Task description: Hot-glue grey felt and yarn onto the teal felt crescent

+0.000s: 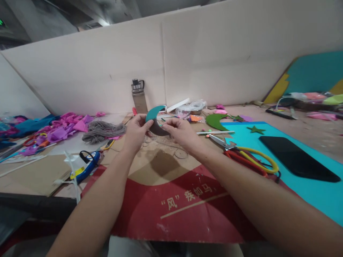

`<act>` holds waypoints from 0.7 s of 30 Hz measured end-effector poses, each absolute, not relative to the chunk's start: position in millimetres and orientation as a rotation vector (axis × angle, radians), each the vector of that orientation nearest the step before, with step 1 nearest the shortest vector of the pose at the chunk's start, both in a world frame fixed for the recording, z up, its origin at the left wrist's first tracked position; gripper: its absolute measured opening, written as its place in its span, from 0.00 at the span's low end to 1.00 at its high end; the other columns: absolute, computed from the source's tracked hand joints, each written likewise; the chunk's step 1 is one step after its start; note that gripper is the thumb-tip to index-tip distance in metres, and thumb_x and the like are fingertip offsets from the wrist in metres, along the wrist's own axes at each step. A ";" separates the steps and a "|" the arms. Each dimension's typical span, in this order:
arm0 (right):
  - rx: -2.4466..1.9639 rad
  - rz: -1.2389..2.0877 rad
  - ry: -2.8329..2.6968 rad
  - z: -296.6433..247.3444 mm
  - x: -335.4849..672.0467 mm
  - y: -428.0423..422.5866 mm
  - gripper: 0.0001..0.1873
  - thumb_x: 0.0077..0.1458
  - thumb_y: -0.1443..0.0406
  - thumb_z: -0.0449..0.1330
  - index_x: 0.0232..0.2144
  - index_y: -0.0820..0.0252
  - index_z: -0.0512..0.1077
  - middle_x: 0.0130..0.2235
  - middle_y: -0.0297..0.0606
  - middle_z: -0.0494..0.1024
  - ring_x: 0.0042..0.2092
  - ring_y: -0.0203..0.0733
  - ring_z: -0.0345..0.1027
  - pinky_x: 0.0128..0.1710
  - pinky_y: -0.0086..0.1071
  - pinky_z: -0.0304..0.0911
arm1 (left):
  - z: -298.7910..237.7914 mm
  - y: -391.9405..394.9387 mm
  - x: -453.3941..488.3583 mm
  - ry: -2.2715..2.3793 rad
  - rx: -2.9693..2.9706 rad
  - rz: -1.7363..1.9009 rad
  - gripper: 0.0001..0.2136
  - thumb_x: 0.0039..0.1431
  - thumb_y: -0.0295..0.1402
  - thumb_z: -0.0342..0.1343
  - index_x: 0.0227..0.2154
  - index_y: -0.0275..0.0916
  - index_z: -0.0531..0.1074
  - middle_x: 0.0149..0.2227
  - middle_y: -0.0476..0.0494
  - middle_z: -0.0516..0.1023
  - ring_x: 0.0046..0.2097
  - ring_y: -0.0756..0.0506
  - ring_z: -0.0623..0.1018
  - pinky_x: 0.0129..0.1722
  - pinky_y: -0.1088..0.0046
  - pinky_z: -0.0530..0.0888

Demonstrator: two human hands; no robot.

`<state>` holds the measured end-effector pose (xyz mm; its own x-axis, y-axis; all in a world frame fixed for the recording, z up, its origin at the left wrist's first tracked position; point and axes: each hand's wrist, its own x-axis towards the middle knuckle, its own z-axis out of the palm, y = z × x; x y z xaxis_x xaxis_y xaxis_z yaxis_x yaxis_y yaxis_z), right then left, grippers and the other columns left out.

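A crescent moon cutout, teal at its upper end and dark grey along its lower curve, is held up over the cardboard. My left hand pinches its left side between thumb and fingers. At the lower right end, the fingers of my right hand are closed on the crescent too; part of that tip is hidden behind them. Below lies a red and brown cardboard sheet with printed characters. A green crescent and a green star rest to the right.
Scissors with red and yellow handles and a black phone lie on a bright blue sheet. A bottle stands by the white partition. Left are grey cord, pink scraps and a blue hot glue gun.
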<state>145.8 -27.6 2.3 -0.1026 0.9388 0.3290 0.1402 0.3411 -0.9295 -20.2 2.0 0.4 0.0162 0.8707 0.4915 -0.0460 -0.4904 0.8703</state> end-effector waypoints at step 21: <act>-0.947 0.709 -1.412 5.8 162.1 -29.0 0.08 0.49 0.60 0.64 0.30 0.57 0.78 0.34 0.36 0.80 0.37 0.39 0.70 0.41 0.35 0.62 | -3.0 0.8 -19.1 0.603 1.388 1.208 0.15 0.46 0.35 0.68 0.37 0.39 0.74 0.29 0.49 0.76 0.25 0.53 0.72 0.20 0.80 0.70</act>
